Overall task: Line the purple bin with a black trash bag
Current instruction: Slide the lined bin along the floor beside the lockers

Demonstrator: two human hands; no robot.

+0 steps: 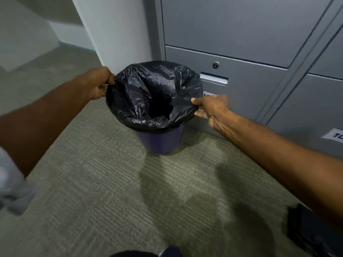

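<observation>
A purple bin [161, 141] stands upright on the carpet in front of grey cabinets. A black trash bag [148, 93] hangs inside it, its mouth spread wide and folded down over the rim all around. Only the bin's lower wall shows below the fold. My left hand [98, 82] pinches the bag's edge at the rim's left side. My right hand [209, 106] pinches the bag's edge at the rim's right side, thumb on top and fingers underneath.
Grey metal lockers [241, 58] with a lock and a handle stand right behind the bin. A white wall corner [115, 34] rises at the back left. A dark object [306, 232] lies on the carpet at the lower right.
</observation>
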